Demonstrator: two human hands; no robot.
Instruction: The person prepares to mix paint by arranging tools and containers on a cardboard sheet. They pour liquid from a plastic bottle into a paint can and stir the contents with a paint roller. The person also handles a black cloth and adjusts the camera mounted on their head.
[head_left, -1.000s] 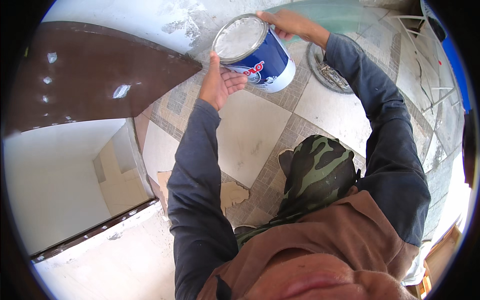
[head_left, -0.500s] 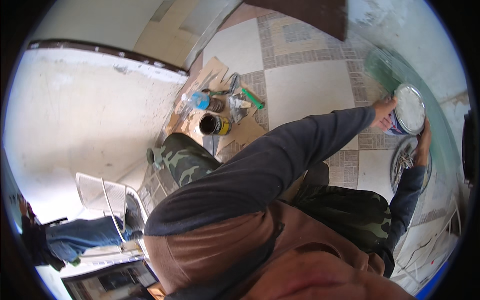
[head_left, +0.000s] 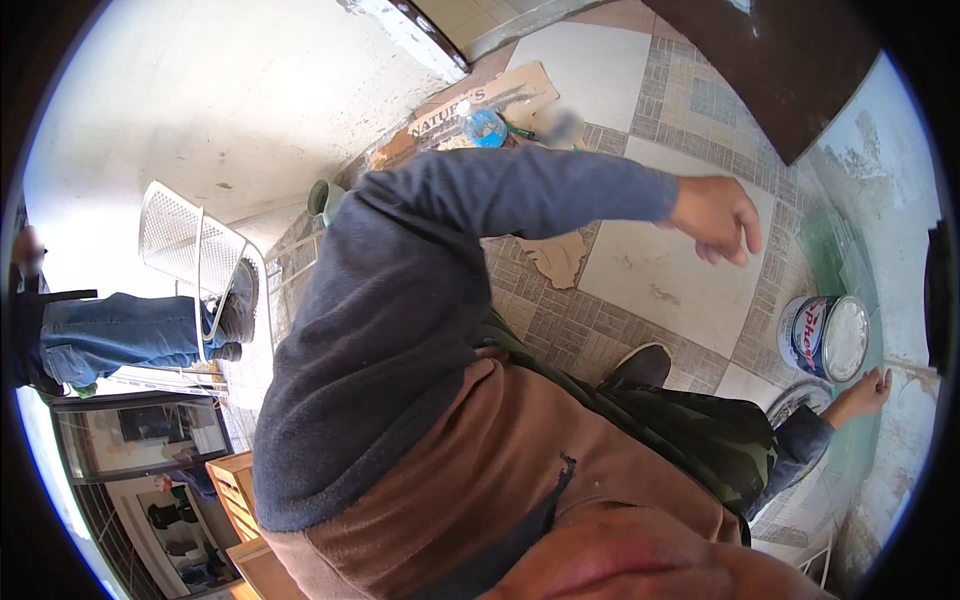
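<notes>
The blue-and-white paint can (head_left: 825, 338) stands on the tiled floor (head_left: 672, 262), lid upward, and both hands are now off it. Half a second ago each hand is on the can, and a second ago the two hold it between them; the view has also swung round since then.

The left hand (head_left: 718, 218) is well apart from the can, to its left and higher in the view, over a pale tile. Its fingers curl loosely and it has hold of nothing. The right hand (head_left: 862, 392) is just beside the can, below its lid, with the fingers loosely spread and slightly bent, gripping nothing (whether a knuckle brushes the can, I cannot tell).

The green glass sheet (head_left: 835, 255) lies behind the can, against the wall. The round dish (head_left: 783, 391) remains just below the can, partly covered by the right sleeve (head_left: 800, 445). A dark shoe (head_left: 640, 366) is left of the can. Farther left of the can are a torn piece of cardboard (head_left: 555, 258), a blue-labelled bottle (head_left: 487, 127) and, at the greatest distance, a white mesh chair (head_left: 180, 237) beside another person's jeans (head_left: 120, 330).
</notes>
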